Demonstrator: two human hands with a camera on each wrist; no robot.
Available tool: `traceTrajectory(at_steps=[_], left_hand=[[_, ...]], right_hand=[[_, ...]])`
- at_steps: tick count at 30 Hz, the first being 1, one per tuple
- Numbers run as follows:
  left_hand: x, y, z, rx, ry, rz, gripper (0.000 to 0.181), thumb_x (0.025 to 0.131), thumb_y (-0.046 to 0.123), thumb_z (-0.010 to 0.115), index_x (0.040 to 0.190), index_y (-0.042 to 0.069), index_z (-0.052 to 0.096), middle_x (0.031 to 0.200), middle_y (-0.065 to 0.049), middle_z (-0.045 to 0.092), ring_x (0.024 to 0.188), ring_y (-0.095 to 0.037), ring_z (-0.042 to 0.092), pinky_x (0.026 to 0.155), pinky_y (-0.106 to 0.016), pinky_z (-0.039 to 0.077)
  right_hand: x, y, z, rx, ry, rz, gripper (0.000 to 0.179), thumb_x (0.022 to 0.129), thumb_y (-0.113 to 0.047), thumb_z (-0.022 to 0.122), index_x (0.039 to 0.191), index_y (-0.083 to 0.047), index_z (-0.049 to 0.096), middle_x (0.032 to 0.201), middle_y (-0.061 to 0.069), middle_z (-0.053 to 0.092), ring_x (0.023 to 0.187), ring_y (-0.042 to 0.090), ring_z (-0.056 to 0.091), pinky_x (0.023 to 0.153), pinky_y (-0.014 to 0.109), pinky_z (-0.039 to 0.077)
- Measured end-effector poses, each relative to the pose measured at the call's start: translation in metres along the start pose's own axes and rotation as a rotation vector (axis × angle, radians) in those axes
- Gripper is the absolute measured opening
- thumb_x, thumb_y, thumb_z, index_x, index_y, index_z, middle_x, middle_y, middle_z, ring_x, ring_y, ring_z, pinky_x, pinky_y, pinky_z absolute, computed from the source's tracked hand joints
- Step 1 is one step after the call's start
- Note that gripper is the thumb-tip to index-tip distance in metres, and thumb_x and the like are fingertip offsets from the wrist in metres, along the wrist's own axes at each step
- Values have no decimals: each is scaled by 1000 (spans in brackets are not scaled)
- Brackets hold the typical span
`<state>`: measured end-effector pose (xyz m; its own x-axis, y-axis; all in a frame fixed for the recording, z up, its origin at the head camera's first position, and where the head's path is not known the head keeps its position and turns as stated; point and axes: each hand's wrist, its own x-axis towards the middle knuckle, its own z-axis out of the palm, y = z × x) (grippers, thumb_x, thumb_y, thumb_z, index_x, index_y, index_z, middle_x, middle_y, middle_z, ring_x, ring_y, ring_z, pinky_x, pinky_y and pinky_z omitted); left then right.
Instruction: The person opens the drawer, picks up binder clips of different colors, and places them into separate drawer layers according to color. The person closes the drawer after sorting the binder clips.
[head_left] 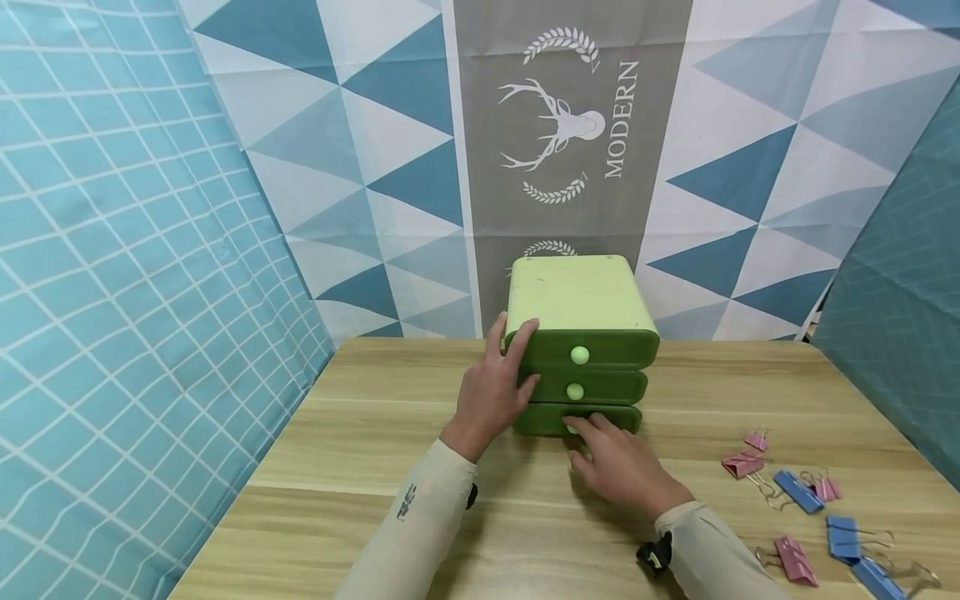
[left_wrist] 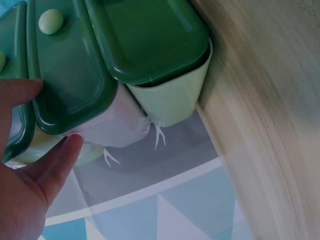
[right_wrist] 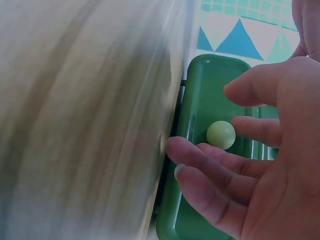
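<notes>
One wide left hand (head_left: 489,392) at cabinet's (head_left: 577,296) edge, loose right hand (head_left: 621,463) at bottom knob (right_wrist: 221,135), thumb apart

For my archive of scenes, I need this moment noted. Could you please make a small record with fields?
Centre: pale-green box with three dark-green drawer fronts
Bottom drawer front: narrow dark gap at its edge
Left hand: touches the box at its left
Right hand: fingers at the bottom drawer's round pale-green knob; grip unclear
Right side: pink binder clips and blue binder clips on light wood-grain table

Dark green drawer fronts (head_left: 618,348) (pale green knobs (head_left: 580,355))
</notes>
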<state>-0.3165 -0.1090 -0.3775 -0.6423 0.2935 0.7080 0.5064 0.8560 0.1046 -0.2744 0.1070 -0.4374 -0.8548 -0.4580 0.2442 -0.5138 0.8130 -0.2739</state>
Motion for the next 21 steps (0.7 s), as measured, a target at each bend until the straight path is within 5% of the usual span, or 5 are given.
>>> traceTrajectory(at_steps=[10, 21], left_hand=[[2, 0, -2, -52, 25, -15, 54, 103, 33, 57, 153, 31, 36, 152, -23, 37, 44, -11, 38, 39, -26, 35], [6, -5, -4, -79, 63, 8, 52, 104, 29, 57, 150, 18, 35, 145, -20, 45, 41, -12, 35, 40, -27, 35]], right_hand=[[0, -5, -8, -45, 64, -50, 40, 95, -26, 67, 132, -11, 64, 108, 10, 60, 66, 11, 54, 55, 32, 46], [8, -16, -23, -49, 239, -137, 40, 93, -19, 68, 133, -16, 64, 94, 6, 57, 51, 3, 38, 45, 22, 35]])
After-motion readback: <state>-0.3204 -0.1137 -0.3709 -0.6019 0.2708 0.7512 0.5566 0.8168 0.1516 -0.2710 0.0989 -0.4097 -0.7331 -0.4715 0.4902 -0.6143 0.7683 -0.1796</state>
